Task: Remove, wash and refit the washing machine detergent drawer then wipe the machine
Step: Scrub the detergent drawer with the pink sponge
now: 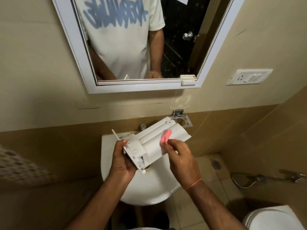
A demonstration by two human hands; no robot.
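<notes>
Over basin [116, 188]: drawer [154, 143], held tilted, underside up, clear of the bowl. Left hand [122, 159] grips its near end. Right hand [178, 156] pinches pink cloth [165, 137] against the shell. Advice: rub along ribs, steady grip, rinse after.

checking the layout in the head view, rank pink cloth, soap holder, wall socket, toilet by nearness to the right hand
1. pink cloth, pinched in the right hand against the drawer
2. soap holder, on the wall just above
3. toilet and wall socket, both farther right; too close to call
</notes>
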